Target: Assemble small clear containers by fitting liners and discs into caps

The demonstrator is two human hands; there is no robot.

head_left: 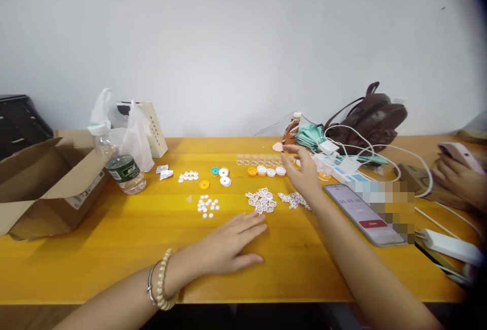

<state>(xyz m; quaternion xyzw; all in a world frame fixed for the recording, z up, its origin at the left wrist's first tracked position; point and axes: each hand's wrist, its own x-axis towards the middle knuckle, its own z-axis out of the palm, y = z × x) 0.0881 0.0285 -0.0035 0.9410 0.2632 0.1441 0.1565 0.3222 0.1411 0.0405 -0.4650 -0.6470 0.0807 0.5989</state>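
Note:
My left hand rests low over the table with its fingers stretched out and thumb apart. Its fingertips reach the near edge of a pile of white perforated pieces, and nothing shows in the hand. My right hand is open, thumb and index finger apart, above the right end of a row of small round orange and white pieces. Behind that row stand clear round cups. A second bunch of white perforated pieces lies below my right wrist. Small round pieces under the right hand are partly hidden.
Left stand an open cardboard box and a water bottle. White discs, white knobbed pieces and coloured rings lie mid-table. A phone, power strip and cables are right; another person's hand holds a phone.

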